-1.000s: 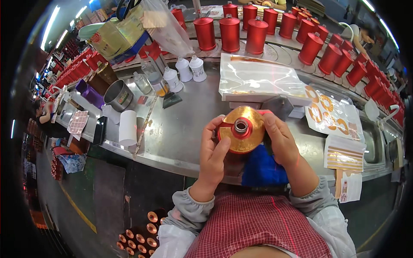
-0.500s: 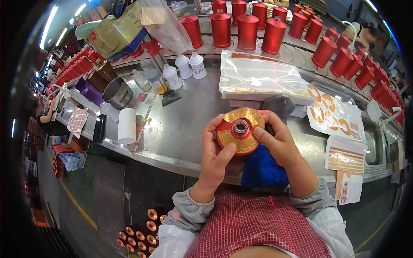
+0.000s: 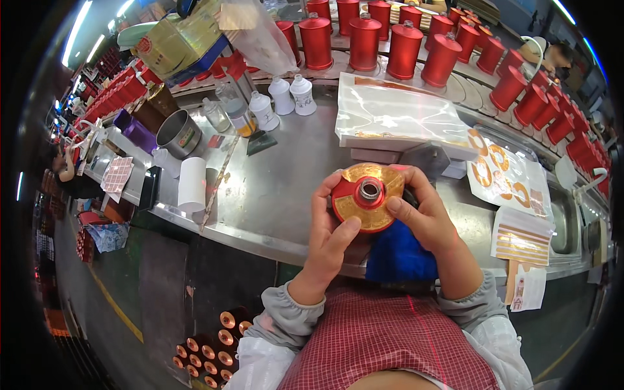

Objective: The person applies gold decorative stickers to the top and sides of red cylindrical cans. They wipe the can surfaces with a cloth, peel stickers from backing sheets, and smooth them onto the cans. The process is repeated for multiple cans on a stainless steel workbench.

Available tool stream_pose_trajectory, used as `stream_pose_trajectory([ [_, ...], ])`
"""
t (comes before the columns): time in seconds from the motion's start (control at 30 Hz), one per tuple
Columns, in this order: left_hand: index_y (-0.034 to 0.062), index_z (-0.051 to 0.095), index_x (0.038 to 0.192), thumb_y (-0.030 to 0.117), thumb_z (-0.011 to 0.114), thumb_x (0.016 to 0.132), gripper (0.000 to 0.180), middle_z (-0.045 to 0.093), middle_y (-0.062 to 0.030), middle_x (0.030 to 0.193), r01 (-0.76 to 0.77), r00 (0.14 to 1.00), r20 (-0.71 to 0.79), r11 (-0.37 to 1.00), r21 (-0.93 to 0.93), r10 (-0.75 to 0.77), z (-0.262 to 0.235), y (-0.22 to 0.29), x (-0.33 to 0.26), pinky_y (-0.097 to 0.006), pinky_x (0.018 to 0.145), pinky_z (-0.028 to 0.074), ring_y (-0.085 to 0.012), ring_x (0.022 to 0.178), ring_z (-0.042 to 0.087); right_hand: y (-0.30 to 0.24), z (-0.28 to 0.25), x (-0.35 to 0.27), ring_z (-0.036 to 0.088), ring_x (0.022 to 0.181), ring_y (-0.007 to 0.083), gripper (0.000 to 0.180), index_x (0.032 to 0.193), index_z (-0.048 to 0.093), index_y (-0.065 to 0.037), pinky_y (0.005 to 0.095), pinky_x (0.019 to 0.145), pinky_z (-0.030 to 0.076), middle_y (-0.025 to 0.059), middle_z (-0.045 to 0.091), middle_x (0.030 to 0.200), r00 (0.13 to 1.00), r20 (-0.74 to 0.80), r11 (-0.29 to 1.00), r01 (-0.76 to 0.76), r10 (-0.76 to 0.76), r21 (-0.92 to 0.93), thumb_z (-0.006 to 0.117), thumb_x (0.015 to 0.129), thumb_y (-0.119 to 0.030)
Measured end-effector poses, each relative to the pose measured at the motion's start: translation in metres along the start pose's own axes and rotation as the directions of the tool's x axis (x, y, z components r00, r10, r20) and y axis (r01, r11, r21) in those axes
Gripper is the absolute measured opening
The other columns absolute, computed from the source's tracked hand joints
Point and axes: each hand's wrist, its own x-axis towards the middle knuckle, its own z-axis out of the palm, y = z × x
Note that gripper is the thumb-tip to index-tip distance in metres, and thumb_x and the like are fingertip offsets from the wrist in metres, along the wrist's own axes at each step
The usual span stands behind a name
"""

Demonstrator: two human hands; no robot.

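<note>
Both my hands hold a red bottle (image 3: 368, 196) end-on over the near edge of the steel table (image 3: 279, 188). Its shoulder wears a gold foil ring, and the silver neck points at me. My left hand (image 3: 331, 227) wraps its left side, thumb pressed on the foil. My right hand (image 3: 422, 214) cups the right side, fingers on the foil's edge. A blue cloth (image 3: 398, 255) lies under my right wrist.
Rows of red bottles (image 3: 403, 42) line the far side. A clear bag of gold foil pieces (image 3: 396, 117) and sheets of gold ring stickers (image 3: 504, 172) lie right. White bottles (image 3: 289, 94), a metal cup (image 3: 179, 133) and a white roll (image 3: 192, 184) stand left.
The bottle has turned in my hands, so more red shows on the left of the gold ring. Both hands have shifted their fingers around the foil.
</note>
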Motion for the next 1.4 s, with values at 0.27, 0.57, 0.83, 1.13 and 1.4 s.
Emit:
stream_pose_trajectory([
  [0.27, 0.0029, 0.02, 0.146, 0.011, 0.053, 0.092, 0.063, 0.038, -0.0144, 0.14, -0.012, 1.0, -0.009, 0.999, -0.043, 0.011, -0.0003, -0.0012, 0.0003, -0.037, 0.111, 0.032, -0.022, 0.131, 0.04, 0.0012, -0.0012, 0.0024, 0.048, 0.11, 0.0124, 0.048, 0.128, 0.045, 0.001, 0.0298, 0.1, 0.037, 0.0052, 0.055, 0.116, 1.0, -0.01, 1.0, -0.022, 0.022, -0.011, 0.065, 0.094, -0.027],
  [0.57, 0.0038, 0.022, 0.145, 0.014, 0.053, 0.094, 0.06, 0.038, -0.0141, 0.14, -0.012, 1.0, -0.01, 1.0, -0.023, 0.012, 0.002, 0.0009, 0.0003, -0.037, 0.111, 0.031, -0.0221, 0.131, 0.04, 0.0005, 0.0008, 0.0011, 0.049, 0.112, 0.0125, 0.056, 0.128, 0.044, 0.0, 0.029, 0.1, 0.039, 0.0061, 0.054, 0.119, 1.0, 0.02, 1.0, -0.009, 0.009, 0.011, 0.07, 0.089, -0.029],
  [0.83, 0.0039, 0.023, 0.145, 0.016, 0.051, 0.096, 0.058, 0.038, -0.0142, 0.14, -0.031, 0.999, -0.013, 0.999, -0.031, 0.03, -0.001, -0.0037, 0.0006, -0.036, 0.11, 0.033, -0.0216, 0.13, 0.041, 0.0001, 0.0002, 0.0014, 0.048, 0.113, 0.0124, 0.055, 0.128, 0.043, 0.0, 0.0288, 0.1, 0.039, 0.006, 0.054, 0.119, 1.0, 0.012, 1.0, -0.028, 0.028, 0.009, 0.07, 0.09, -0.029],
  [1.13, 0.0037, 0.024, 0.145, 0.017, 0.051, 0.096, 0.058, 0.04, -0.0144, 0.139, -0.041, 0.999, -0.024, 0.999, 0.002, 0.041, 0.0016, -0.0025, 0.0007, -0.036, 0.11, 0.033, -0.0219, 0.129, 0.042, 0.0015, 0.0014, 0.002, 0.049, 0.112, 0.0127, 0.057, 0.128, 0.044, 0.0, 0.0286, 0.099, 0.039, 0.007, 0.054, 0.118, 1.0, 0.013, 1.0, 0.008, -0.008, -0.029, 0.071, 0.088, -0.03],
  [1.4, 0.0036, 0.024, 0.145, 0.016, 0.052, 0.095, 0.059, 0.039, -0.0145, 0.139, -0.043, 0.999, -0.03, 0.999, 0.0, 0.043, 0.0004, -0.0036, 0.0019, -0.036, 0.11, 0.033, -0.0221, 0.129, 0.042, 0.0025, 0.0008, 0.0037, 0.05, 0.109, 0.0128, 0.053, 0.125, 0.046, 0.0, 0.0282, 0.096, 0.04, 0.0069, 0.055, 0.116, 1.0, 0.008, 0.999, 0.0, 0.0, -0.042, 0.07, 0.089, -0.03],
])
